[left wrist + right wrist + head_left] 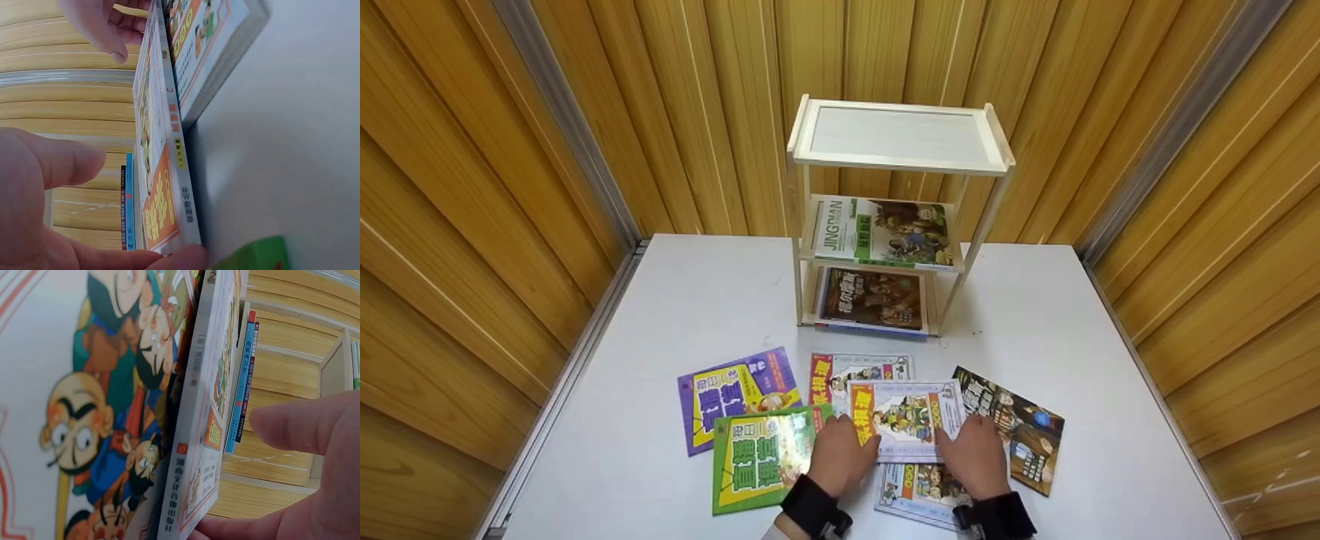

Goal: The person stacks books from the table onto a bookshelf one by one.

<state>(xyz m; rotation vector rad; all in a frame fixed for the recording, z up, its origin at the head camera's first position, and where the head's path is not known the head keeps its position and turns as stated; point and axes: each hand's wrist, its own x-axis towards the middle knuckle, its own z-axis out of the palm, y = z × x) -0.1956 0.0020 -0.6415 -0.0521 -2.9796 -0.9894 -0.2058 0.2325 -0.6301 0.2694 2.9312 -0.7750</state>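
A lilac-bordered comic book (911, 416) with a red and yellow title strip lies between my two hands, over other books. My left hand (840, 454) is at its left end. In the left wrist view the left fingertips (183, 259) touch the corner, while the thumb (73, 163) stands apart from the cover. At the opposite end is my right hand (979, 454), its fingers (242, 529) reaching partly out of sight behind the book and its thumb raised off the cover. A similar comic book (922, 499) sticks out below, and another (859, 367) behind.
To the left, a green book (765, 465) overlaps a purple one (739, 386). A dark-covered book (1020, 427) lies slanted at right. Behind them stands a wooden three-tier shelf (896, 165), with books (885, 232) on its middle tier and a brown-covered book (874, 300) on its bottom tier.
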